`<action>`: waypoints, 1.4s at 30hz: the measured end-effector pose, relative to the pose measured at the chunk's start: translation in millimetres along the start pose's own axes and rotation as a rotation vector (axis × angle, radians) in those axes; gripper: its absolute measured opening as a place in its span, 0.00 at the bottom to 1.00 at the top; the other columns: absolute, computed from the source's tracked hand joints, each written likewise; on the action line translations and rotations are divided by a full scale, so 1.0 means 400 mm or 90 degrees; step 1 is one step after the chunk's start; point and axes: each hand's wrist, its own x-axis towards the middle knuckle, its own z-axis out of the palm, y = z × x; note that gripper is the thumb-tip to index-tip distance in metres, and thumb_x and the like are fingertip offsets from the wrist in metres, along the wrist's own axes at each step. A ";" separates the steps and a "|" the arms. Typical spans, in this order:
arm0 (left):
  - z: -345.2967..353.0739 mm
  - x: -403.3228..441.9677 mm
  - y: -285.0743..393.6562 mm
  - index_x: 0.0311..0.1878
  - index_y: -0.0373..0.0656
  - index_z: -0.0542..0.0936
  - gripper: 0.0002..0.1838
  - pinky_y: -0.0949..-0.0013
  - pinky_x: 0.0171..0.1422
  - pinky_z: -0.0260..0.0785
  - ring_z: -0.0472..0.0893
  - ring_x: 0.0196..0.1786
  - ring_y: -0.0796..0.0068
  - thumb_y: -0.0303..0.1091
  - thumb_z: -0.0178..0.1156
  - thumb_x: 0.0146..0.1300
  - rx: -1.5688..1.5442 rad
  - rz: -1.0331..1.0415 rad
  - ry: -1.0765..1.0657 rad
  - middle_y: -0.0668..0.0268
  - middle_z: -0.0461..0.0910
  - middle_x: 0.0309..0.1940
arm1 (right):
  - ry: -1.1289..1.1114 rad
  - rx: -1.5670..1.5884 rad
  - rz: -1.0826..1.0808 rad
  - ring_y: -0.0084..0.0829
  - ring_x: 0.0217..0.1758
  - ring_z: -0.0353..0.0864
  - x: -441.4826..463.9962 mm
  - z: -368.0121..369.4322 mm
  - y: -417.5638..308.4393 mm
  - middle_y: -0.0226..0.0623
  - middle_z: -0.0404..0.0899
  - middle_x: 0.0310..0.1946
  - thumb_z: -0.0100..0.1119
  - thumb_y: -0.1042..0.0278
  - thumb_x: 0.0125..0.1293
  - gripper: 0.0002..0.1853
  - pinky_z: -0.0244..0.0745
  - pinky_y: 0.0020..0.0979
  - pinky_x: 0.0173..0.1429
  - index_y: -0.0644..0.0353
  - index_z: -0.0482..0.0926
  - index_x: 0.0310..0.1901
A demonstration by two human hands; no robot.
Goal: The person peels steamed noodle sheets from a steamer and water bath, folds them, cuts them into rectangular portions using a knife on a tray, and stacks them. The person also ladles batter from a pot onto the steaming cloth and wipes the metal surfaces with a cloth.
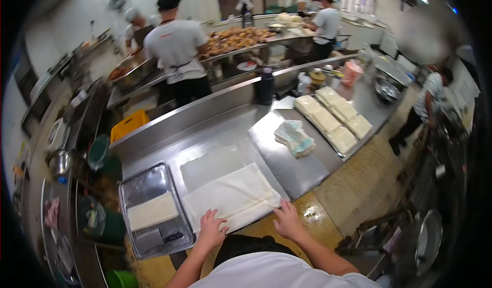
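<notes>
A broad white sheet [230,193], soft-looking with creases and a fold along its near edge, lies on the steel table in front of me. I cannot tell if it is dough or cloth. My left hand [211,230] is at the sheet's near left edge, fingers spread. At the near right corner is my right hand [288,220], its fingers stretched out and apart, touching or almost touching the sheet. Left of the sheet sits a metal tray [146,180] with a smaller white slab [152,211] and a dark-handled flat blade [154,238] in it.
A crumpled cloth [294,137] lies on a steel board [292,170]. Farther right, a tray holds stacked pale slabs [333,116]. A dark bottle [267,85] stands by the table's back ledge. Several people work at other counters; one person [428,101] stands in the right aisle.
</notes>
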 end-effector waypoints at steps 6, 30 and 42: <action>0.039 0.095 0.095 0.51 0.52 0.88 0.16 0.46 0.81 0.58 0.64 0.78 0.41 0.40 0.75 0.60 -0.042 0.311 -0.095 0.50 0.72 0.72 | 0.094 -0.018 0.162 0.65 0.79 0.61 -0.148 0.020 -0.076 0.66 0.61 0.76 0.69 0.63 0.62 0.26 0.60 0.52 0.82 0.63 0.81 0.62; 0.135 -0.510 0.221 0.47 0.44 0.89 0.12 0.46 0.75 0.67 0.72 0.71 0.42 0.34 0.73 0.60 -0.156 0.873 -0.658 0.50 0.80 0.64 | 0.376 0.047 1.091 0.58 0.76 0.69 -1.230 0.302 -0.911 0.58 0.64 0.77 0.63 0.57 0.68 0.26 0.65 0.46 0.80 0.58 0.82 0.65; 0.213 -1.182 0.309 0.50 0.45 0.88 0.13 0.50 0.73 0.70 0.75 0.69 0.45 0.37 0.72 0.63 -0.088 1.094 -0.800 0.50 0.81 0.62 | 0.599 0.080 1.642 0.60 0.53 0.86 -2.190 0.594 -1.497 0.63 0.86 0.43 0.60 0.64 0.62 0.16 0.81 0.51 0.59 0.69 0.88 0.39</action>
